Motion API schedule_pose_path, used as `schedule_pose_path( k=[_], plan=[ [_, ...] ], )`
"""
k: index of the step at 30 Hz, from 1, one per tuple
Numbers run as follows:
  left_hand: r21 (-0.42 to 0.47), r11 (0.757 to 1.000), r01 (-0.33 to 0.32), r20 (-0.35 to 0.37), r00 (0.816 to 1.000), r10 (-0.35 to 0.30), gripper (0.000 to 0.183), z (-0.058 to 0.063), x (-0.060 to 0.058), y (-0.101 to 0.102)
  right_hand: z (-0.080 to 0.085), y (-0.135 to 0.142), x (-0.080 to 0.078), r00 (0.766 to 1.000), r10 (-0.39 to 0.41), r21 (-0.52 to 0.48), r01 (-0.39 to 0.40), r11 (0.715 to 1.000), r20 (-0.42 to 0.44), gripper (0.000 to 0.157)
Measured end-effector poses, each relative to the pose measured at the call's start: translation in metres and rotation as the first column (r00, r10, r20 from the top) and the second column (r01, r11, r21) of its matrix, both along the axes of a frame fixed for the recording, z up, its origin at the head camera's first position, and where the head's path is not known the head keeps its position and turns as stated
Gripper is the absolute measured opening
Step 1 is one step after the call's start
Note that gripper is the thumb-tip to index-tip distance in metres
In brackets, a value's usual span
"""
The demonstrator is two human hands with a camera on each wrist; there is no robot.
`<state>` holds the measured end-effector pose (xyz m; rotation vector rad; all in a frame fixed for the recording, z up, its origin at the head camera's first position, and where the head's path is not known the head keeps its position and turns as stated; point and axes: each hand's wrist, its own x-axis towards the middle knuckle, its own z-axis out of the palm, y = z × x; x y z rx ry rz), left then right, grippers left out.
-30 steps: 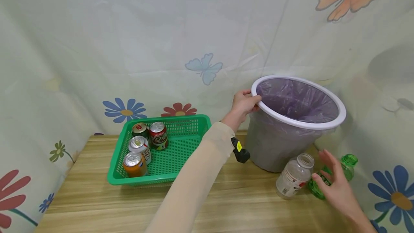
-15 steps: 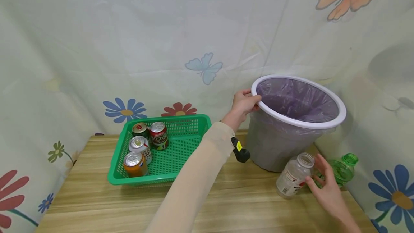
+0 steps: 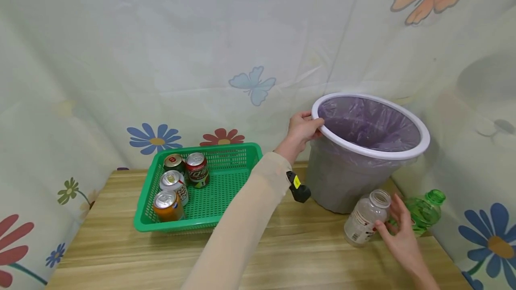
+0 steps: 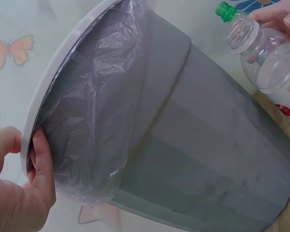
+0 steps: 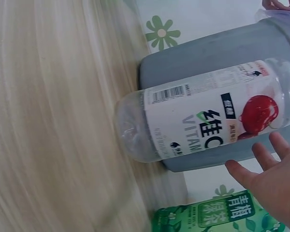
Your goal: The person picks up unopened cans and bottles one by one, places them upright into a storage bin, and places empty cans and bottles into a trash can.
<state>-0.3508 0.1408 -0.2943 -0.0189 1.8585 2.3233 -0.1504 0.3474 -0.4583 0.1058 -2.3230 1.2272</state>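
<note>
In the head view my left hand (image 3: 300, 131) grips the white rim of a grey trash bin (image 3: 342, 187) lined with a thin purple bag. The left wrist view has the fingers inside the rim and the bin leaning at an angle. Beside the bin stands a clear, uncapped plastic bottle (image 3: 364, 220) with a white label and a red fruit printed on it. My right hand (image 3: 403, 240) is at this bottle's right side, fingers spread and not wrapped round it. Behind that hand a green plastic bottle (image 3: 427, 211) is partly hidden.
A green plastic basket (image 3: 242, 149) on the left holds an orange can (image 3: 167, 206), a white can (image 3: 174, 183), a red can (image 3: 197, 171) and a dark can (image 3: 174, 164). Wooden tabletop (image 3: 298, 254) lies in front. Printed cloth (image 3: 201, 48) hangs behind and along the sides.
My right hand has moved left from the green bottle to the clear bottle, uncovering more of the green one. The left hand keeps its hold on the bin rim.
</note>
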Motion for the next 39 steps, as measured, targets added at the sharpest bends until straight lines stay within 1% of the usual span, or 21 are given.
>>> schedule_pose_path(
  k=[3, 6, 11, 13, 15, 20, 26, 30, 34, 37, 39],
  plan=[
    [0.006, 1.000, 0.001, 0.001, 1.000, -0.001, 0.046, 0.000, 0.000, 0.000, -0.004, -0.001, 0.000, 1.000, 0.006, -0.010, -0.005, 1.000, 0.014, 0.081],
    [0.007, 1.000, 0.001, 0.003, 1.000, -0.001, 0.046, -0.001, -0.001, -0.001, -0.007, -0.003, -0.001, 0.999, -0.006, -0.022, 0.007, 1.000, 0.049, 0.081],
    [0.000, 1.000, -0.004, 0.005, 1.000, 0.004, 0.045, -0.002, -0.001, -0.001, -0.011, -0.006, -0.003, 0.992, -0.002, -0.055, 0.009, 0.998, 0.122, 0.087],
    [0.003, 1.000, -0.004, 0.005, 1.000, 0.004, 0.046, -0.002, -0.001, -0.001, -0.013, -0.007, -0.004, 0.990, 0.005, -0.067, 0.005, 0.998, 0.138, 0.089],
    [0.003, 1.000, -0.002, 0.006, 1.000, 0.002, 0.045, -0.002, -0.001, -0.001, -0.016, -0.008, -0.005, 0.991, -0.007, -0.065, 0.016, 0.998, 0.135, 0.089],
    [0.007, 1.000, 0.006, 0.009, 1.000, -0.006, 0.046, -0.002, 0.000, -0.002, -0.022, -0.010, -0.008, 0.995, -0.045, -0.056, 0.050, 0.997, 0.093, 0.090],
    [0.013, 1.000, -0.001, 0.013, 1.000, 0.001, 0.046, -0.002, 0.000, -0.001, -0.023, -0.012, -0.012, 0.990, -0.075, -0.065, 0.083, 0.994, 0.121, 0.090],
    [0.019, 1.000, 0.002, 0.010, 1.000, -0.002, 0.046, -0.002, -0.001, -0.001, -0.023, -0.015, -0.013, 0.989, -0.080, -0.100, 0.093, 0.991, 0.128, 0.087],
    [0.021, 1.000, 0.005, 0.006, 1.000, -0.005, 0.045, -0.001, -0.001, 0.000, -0.023, -0.018, -0.014, 0.990, -0.081, -0.152, 0.099, 0.983, 0.117, 0.086],
    [0.019, 1.000, -0.001, 0.006, 1.000, 0.001, 0.045, -0.001, -0.001, 0.000, -0.023, -0.020, -0.015, 0.987, -0.087, -0.198, 0.113, 0.974, 0.135, 0.087],
    [0.019, 1.000, -0.002, 0.005, 1.000, 0.002, 0.046, -0.001, -0.001, 0.000, -0.024, -0.021, -0.016, 0.982, -0.102, -0.209, 0.135, 0.969, 0.162, 0.088]
  ],
)
